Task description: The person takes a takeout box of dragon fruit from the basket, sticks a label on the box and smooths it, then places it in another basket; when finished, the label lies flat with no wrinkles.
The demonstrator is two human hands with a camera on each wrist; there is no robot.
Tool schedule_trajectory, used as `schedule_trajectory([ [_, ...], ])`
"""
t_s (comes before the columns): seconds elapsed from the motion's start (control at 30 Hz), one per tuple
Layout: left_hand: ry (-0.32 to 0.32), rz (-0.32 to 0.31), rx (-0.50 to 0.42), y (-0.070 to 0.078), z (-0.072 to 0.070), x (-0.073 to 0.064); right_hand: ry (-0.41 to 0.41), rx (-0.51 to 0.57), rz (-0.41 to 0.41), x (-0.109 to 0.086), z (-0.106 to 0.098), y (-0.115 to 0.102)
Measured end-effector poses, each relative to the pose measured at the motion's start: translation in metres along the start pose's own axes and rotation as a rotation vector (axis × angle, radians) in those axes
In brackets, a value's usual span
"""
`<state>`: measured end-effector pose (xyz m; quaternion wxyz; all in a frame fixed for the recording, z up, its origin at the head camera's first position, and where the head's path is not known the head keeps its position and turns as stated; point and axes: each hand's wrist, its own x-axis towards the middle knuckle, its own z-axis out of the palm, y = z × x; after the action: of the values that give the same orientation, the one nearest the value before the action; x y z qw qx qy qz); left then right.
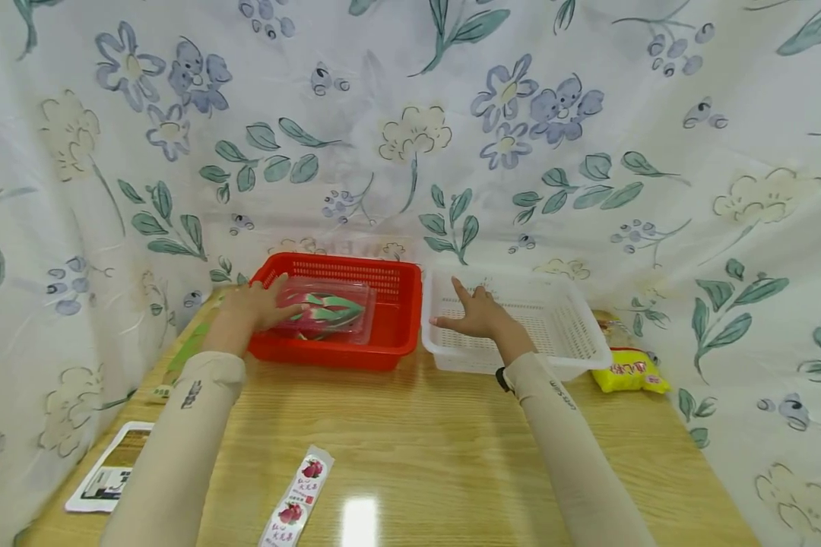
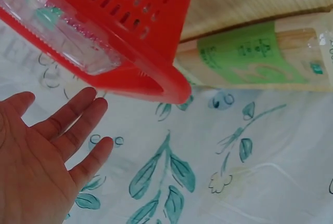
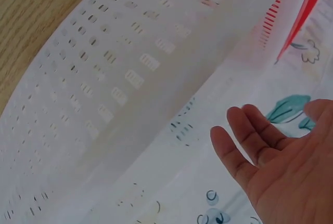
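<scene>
The left hand (image 1: pixel 246 310) hovers at the left side of a red plastic basket (image 1: pixel 342 358), its fingers spread and holding nothing. Inside that basket lies a clear plastic box (image 1: pixel 318 287) with a pink-and-green dragon fruit (image 1: pixel 335 311) in it. In the left wrist view, the fingers (image 2: pixel 78 107) are extended just off the basket's rim. Over the left part of a white plastic basket (image 1: pixel 575 327) is the right hand (image 1: pixel 477 313), fingers apart and nothing in its grasp. The right wrist view has this hand (image 3: pixel 281 156) beside the white basket's wall (image 3: pixel 119 104).
A strip of dragon fruit stickers (image 1: pixel 299 494) lies near the table's front. At the left are a green-labelled pack (image 2: pixel 239 52) and a flat white-edged package (image 1: pixel 112 467). A yellow packet (image 1: pixel 629 371) sits right of the white basket. Floral cloth (image 1: pixel 410 144) hangs behind.
</scene>
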<state>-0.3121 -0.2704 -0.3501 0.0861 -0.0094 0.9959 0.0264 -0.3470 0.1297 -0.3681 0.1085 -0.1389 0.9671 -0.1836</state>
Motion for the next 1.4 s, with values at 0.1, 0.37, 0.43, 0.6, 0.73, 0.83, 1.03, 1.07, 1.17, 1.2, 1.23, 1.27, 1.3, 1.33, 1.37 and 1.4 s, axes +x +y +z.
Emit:
schedule_trajectory([
  [0.1,-0.006,-0.005,0.005,-0.001,0.0,-0.002,0.002,-0.008,0.004,0.0,0.0,0.0],
  [0.37,0.008,0.013,0.021,-0.002,-0.002,-0.009,0.008,-0.023,-0.022,0.002,0.002,-0.004],
  [0.43,0.004,0.011,0.009,-0.004,-0.002,-0.011,0.01,-0.033,-0.031,0.003,0.004,-0.005],
  [0.6,0.004,0.0,-0.004,-0.01,-0.002,-0.014,0.021,-0.039,-0.04,0.006,0.006,-0.008],
  [0.73,0.031,0.0,0.017,-0.018,0.001,-0.014,0.051,-0.052,-0.063,0.008,0.007,-0.011],
  [0.83,0.051,-0.013,0.014,-0.023,0.005,-0.014,0.08,-0.074,-0.086,0.01,0.01,-0.013],
  [1.03,0.063,-0.022,-0.031,-0.039,0.008,-0.019,0.064,-0.09,-0.107,0.014,0.017,-0.017],
  [1.07,0.061,-0.023,-0.045,-0.042,0.008,-0.021,0.059,-0.088,-0.11,0.014,0.018,-0.018],
  [1.17,0.041,-0.047,-0.094,-0.05,0.009,-0.025,0.059,-0.089,-0.114,0.014,0.018,-0.021],
  [1.2,0.03,-0.059,-0.111,-0.052,0.01,-0.026,0.058,-0.087,-0.113,0.014,0.018,-0.022],
  [1.23,0.02,-0.066,-0.116,-0.054,0.011,-0.027,0.058,-0.087,-0.113,0.014,0.019,-0.023],
  [1.27,0.012,-0.072,-0.125,-0.056,0.011,-0.028,0.057,-0.087,-0.11,0.014,0.018,-0.024],
  [1.3,0.005,-0.079,-0.13,-0.058,0.012,-0.029,0.057,-0.087,-0.107,0.014,0.018,-0.025],
  [1.33,0.004,-0.08,-0.131,-0.06,0.013,-0.029,0.057,-0.085,-0.105,0.014,0.018,-0.025],
  [1.37,0.003,-0.08,-0.127,-0.061,0.014,-0.029,0.055,-0.081,-0.103,0.014,0.018,-0.026],
  [1.4,0.006,-0.076,-0.121,-0.062,0.014,-0.03,0.055,-0.079,-0.102,0.014,0.018,-0.026],
])
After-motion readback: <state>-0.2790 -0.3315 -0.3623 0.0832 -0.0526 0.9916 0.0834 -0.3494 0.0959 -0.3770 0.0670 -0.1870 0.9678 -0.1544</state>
